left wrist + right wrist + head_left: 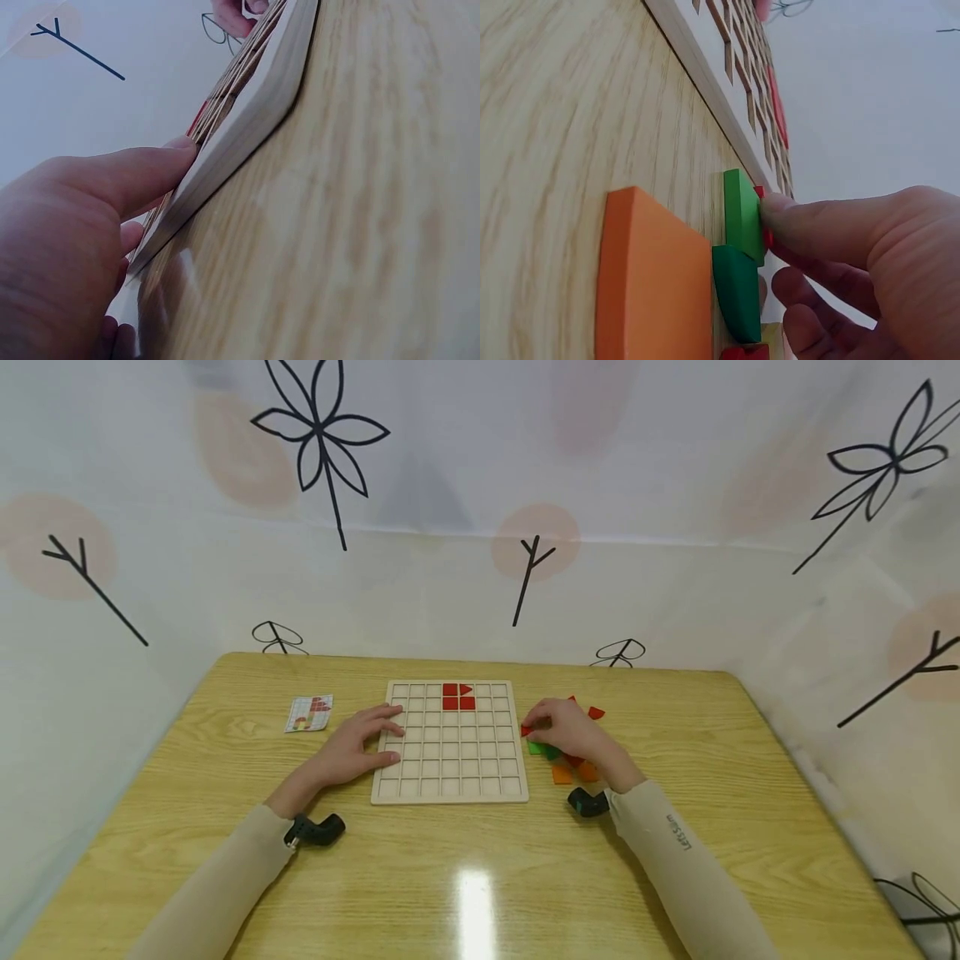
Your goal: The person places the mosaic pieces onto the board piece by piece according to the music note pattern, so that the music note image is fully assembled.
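A wooden grid board lies on the table, with several red pieces set in cells near its far edge. One of these has a pointed shape. My left hand rests on the board's left edge, fingers spread over the outer cells and thumb on the rim. Beside the right edge, my right hand pinches a small red piece between thumb and fingers; its full shape is hidden. Just by those fingertips are a light green piece and a dark green piece with a curved side.
Orange pieces and more red ones lie loose around the right hand. A small printed pattern card lies left of the board. Behind the wooden table hangs a pale cloth with plant drawings.
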The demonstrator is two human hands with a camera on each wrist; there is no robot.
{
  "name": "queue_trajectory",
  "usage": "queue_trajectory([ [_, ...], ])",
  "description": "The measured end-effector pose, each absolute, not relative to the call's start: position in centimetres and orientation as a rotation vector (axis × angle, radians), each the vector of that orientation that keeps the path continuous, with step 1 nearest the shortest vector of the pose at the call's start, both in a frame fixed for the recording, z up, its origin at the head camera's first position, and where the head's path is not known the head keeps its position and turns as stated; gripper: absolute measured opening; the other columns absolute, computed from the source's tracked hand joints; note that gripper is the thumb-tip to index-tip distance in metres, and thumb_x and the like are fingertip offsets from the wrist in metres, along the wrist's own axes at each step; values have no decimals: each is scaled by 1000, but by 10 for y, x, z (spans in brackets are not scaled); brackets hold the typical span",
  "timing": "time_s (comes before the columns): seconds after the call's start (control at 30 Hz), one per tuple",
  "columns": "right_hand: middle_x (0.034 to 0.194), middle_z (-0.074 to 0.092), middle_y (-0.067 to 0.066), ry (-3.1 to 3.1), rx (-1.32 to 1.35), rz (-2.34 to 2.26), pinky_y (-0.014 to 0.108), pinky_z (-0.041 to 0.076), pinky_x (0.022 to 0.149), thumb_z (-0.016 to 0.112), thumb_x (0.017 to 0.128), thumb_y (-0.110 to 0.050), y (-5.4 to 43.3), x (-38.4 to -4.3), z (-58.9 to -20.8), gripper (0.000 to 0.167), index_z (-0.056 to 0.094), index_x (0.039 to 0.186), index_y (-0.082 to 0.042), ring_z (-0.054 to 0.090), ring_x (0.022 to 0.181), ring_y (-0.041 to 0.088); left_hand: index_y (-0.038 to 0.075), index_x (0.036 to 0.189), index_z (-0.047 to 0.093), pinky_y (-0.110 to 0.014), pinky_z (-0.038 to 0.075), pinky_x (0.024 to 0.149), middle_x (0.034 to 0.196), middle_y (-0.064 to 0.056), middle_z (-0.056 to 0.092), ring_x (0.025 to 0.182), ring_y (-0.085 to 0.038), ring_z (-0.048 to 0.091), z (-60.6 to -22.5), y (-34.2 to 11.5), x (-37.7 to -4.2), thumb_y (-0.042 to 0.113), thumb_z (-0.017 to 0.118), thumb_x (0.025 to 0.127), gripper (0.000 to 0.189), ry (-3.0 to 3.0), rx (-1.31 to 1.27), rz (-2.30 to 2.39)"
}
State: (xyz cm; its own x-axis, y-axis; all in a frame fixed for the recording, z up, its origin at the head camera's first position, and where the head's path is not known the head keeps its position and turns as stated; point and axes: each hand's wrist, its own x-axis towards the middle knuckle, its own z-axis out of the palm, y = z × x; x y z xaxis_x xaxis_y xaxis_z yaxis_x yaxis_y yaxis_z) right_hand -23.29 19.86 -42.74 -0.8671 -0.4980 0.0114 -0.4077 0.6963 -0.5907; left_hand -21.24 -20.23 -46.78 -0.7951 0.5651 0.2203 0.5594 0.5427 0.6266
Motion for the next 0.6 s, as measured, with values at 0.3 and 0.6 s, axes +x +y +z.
queue_trajectory([
  [0.3,104,69,6,2788,-676,-915,40,53,81,70,95,-12,196,-235,-427,12,77,103,-7,62,91,22,15,119,68,-59,21,115,155,-10,40,146,-34,27,-467,-203,-213,26,76,90,32,2746,1006,1131],
  [0.6,97,68,2,2810,-562,-942,36,53,76,72,92,-9,189,-239,-434,12,74,104,-10,61,83,18,16,119,68,-60,23,114,155,-10,41,146,-34,28,-469,-203,-212,27,75,91,32,2759,1012,1120],
])
